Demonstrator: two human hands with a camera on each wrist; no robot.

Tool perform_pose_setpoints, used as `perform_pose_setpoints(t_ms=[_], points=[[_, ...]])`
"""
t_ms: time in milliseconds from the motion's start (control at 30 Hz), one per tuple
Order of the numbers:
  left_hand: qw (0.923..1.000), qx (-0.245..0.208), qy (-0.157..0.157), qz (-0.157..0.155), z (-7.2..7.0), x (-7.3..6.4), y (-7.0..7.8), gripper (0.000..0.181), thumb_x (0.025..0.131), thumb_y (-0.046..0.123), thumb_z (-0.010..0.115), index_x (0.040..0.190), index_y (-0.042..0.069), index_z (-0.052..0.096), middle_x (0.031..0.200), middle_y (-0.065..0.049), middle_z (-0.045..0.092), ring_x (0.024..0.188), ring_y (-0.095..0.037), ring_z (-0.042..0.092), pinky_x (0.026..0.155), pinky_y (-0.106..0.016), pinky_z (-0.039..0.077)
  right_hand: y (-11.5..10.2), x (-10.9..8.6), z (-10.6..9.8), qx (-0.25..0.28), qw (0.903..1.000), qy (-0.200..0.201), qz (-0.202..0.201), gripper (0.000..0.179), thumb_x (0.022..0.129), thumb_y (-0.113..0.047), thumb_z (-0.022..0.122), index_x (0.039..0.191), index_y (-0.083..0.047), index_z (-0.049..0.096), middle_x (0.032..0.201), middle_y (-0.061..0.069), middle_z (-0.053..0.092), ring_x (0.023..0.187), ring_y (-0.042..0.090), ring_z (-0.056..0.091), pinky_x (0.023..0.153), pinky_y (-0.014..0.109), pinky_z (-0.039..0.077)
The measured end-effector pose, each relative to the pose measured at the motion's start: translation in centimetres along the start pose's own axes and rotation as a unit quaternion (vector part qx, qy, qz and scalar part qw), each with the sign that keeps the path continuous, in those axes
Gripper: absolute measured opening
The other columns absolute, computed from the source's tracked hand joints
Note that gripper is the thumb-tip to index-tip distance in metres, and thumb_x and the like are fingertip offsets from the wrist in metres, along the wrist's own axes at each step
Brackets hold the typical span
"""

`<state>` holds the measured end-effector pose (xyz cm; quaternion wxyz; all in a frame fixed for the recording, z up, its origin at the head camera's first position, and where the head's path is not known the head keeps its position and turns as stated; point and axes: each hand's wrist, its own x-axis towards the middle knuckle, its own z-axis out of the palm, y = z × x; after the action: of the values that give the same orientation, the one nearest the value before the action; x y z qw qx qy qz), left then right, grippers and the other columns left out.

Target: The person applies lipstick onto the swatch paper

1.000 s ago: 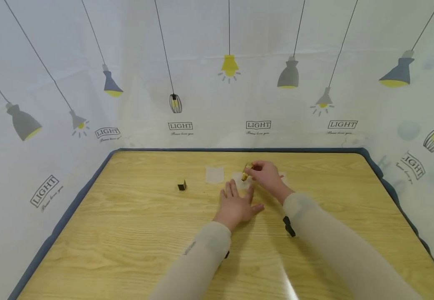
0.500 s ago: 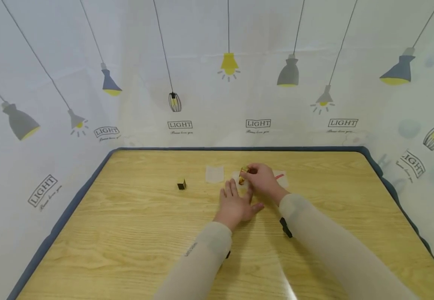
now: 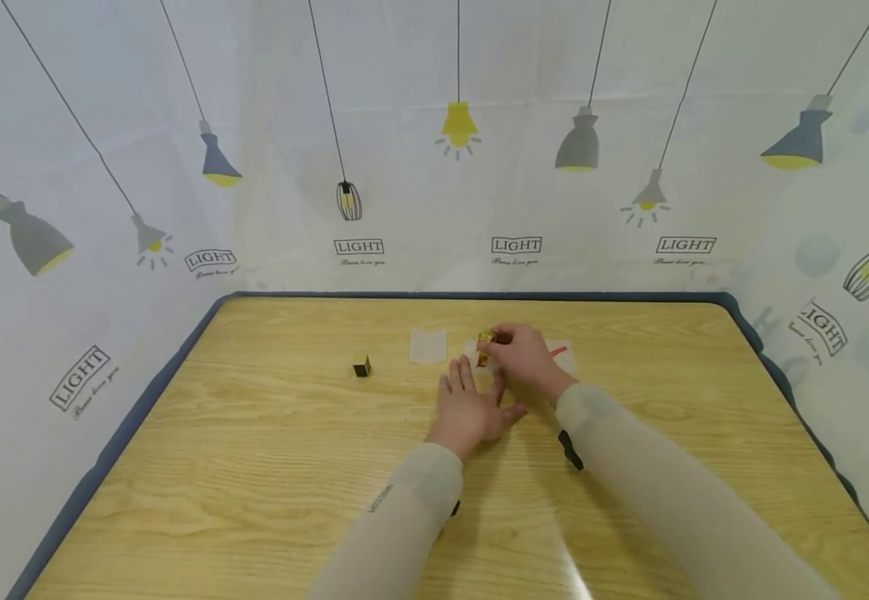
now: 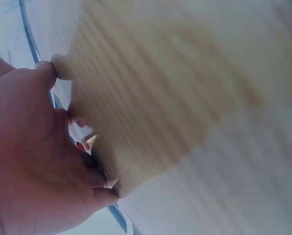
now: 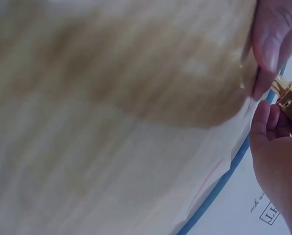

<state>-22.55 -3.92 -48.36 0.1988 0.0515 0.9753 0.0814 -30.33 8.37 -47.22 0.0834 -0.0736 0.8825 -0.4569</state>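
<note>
Right hand (image 3: pixel 522 348) pinches the gold piece (image 3: pixel 485 345) over the middle paper (image 3: pixel 470 349); left hand (image 3: pixel 474 410) lies spread by that paper's near edge — best pressing evenly.

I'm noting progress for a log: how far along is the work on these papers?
Apparently done: the right paper, which bears a red mark. In hand: the right hand holds a gold piece at the middle paper, while the left hand lies spread near it. Probably left: the left paper, where no mark shows.
</note>
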Motion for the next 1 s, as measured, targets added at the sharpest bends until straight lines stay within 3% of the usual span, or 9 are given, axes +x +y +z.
perform_pose_setpoints(t_ms=[200,467,1000], points=[[0.9994,0.027,-0.023,-0.002,0.4,1.0,0.0,0.08,0.101,0.082,0.024,0.168,0.046,0.0,0.176,-0.023,-0.018,0.166,-0.04,-0.016,0.137,-0.056,0.002,0.3,1.0,-1.4,-0.024,0.9988,0.023,0.035,0.051,0.105,-0.03,0.069,0.145,0.0,0.061,0.135,0.019,0.068,0.121,0.032,0.062,0.11,0.049,0.053],[0.9993,0.032,-0.016,-0.004,0.8,1.5,-0.1,0.083,0.097,0.087,0.021,0.168,0.048,0.0,0.175,-0.024,-0.021,0.165,-0.041,-0.017,0.136,-0.058,0.003,0.6,1.7,-2.6,-0.035,0.9967,0.055,0.047,0.048,0.105,-0.027,0.068,0.143,0.003,0.062,0.137,0.022,0.067,0.121,0.033,0.061,0.112,0.05,0.053],[0.9997,-0.006,-0.025,-0.006,0.4,1.4,-0.3,0.083,0.097,0.086,0.03,0.166,0.049,0.004,0.175,-0.021,-0.022,0.165,-0.038,-0.02,0.136,-0.057,-0.001,-0.1,-0.3,0.1,0.0,1.0,0.007,0.005,0.052,0.102,-0.028,0.074,0.141,0.004,0.064,0.132,0.022,0.071,0.119,0.033,0.067,0.107,0.048,0.055]])
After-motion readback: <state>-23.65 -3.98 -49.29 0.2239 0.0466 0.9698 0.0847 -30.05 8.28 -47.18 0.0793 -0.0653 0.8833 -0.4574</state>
